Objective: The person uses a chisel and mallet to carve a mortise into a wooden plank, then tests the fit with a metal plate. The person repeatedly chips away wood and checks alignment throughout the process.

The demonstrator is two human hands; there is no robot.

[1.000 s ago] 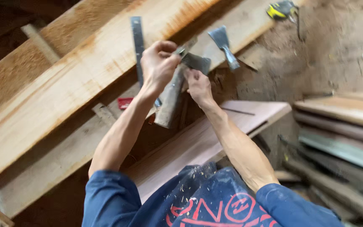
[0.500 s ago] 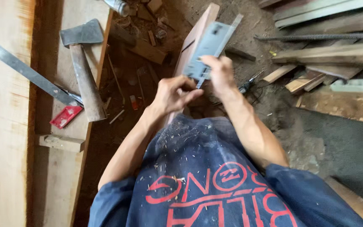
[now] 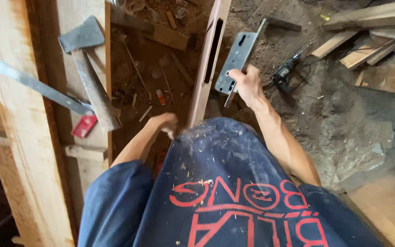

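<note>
two hands are working here: the right hand (image 3: pixel 248 82) is gripping a grey metal lock case (image 3: pixel 235 61) just beside the slotted door edge (image 3: pixel 208 64), the left hand (image 3: pixel 164 124) is curling closed at the shirt, seemingly holding nothing. the lock case may be slipping, as only one hand is holding its lower end.

Hatchet (image 3: pixel 90 68) with grey head and worn wooden handle lies on the light plank (image 3: pixel 85 27) at left, head toward the top edge. A long flat metal strip (image 3: pixel 33 84) crosses the wider board (image 3: pixel 5 151) beside it at a slant, its end meeting the hatchet handle. A small red flat object (image 3: pixel 84 126) lies just below the handle's end. Dirt floor (image 3: pixel 344 119) strewn with chips, nails and wood scraps (image 3: pixel 170 36). A power drill (image 3: pixel 285 72) with dark cord lies on the dirt at right. Stacked offcut boards (image 3: pixel 371 27) occupy the upper right corner; another pale board (image 3: pixel 389 206) at lower right.
</note>
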